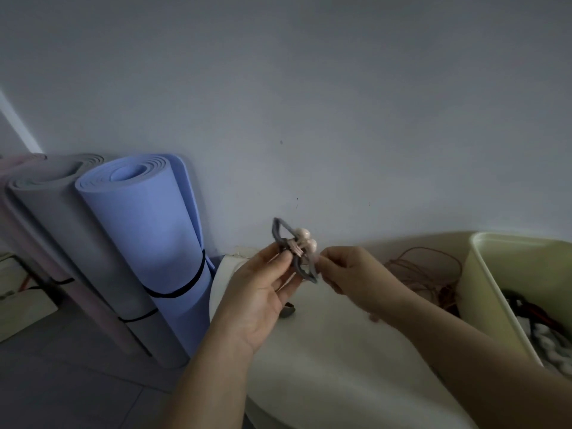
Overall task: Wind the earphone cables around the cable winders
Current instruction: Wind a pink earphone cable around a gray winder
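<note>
Grip: left hand (pixel 260 292) pinches the grey cable winder (pixel 306 271) at its waist; right hand (pixel 349 274) pinches its lower end. Pink earphone cable (pixel 292 246) wound. Step: likely finishing; next, securing the loose end.

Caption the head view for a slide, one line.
Left hand grips a grey cable winder carrying pale earphones, right hand pinches its edge, above a white table beside rolled mats.
</note>
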The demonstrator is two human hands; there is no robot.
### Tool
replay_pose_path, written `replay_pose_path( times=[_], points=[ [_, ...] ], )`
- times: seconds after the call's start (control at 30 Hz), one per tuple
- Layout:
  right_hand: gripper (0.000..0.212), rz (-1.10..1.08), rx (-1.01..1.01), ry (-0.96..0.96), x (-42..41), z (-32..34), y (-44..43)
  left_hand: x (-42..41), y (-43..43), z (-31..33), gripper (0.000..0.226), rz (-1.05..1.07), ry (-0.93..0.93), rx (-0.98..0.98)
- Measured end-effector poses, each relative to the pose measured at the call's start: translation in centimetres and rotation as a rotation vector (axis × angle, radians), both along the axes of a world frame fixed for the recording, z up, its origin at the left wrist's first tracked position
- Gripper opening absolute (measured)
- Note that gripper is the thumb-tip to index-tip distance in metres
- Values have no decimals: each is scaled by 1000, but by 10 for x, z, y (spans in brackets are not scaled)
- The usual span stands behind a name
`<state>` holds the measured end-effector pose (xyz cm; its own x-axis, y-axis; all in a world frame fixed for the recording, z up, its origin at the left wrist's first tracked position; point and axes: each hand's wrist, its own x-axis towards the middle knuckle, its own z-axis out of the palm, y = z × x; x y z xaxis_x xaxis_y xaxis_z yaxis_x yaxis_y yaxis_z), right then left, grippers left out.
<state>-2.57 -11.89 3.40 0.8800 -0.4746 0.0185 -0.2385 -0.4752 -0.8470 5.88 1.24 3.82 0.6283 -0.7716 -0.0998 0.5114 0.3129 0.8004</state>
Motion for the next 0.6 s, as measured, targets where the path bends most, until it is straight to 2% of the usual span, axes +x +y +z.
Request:
replay_pose_path(
  times=[0.17, 0.27, 0.4, 0.43, 0.5, 0.57, 0.6],
  points=[
    [21, 157, -250, 93, -3, 6, 11, 10, -2, -7, 17, 178, 335, 19],
    [22, 155, -420, 117, -6, 12, 11, 13, -2, -12, 17, 206, 294, 99],
    [20, 153, -569, 87, -12, 23, 15, 9, -5, -16, 17, 199, -32, 245],
    [20, 147, -587, 93, -13, 26, 15, 8, -5, -18, 16, 228, -163, 325],
    [17, 129, -587, 90, -15, 30, 12, 7, -6, -23, 18, 286, -539, 514],
    [12, 83, -557, 51, -16, 34, 5, 3, -5, -24, 17, 254, -864, 602],
    [10, 47, -522, 13, -18, 37, 0, 2, -4, -25, 19, 203, -955, 618]
  ],
)
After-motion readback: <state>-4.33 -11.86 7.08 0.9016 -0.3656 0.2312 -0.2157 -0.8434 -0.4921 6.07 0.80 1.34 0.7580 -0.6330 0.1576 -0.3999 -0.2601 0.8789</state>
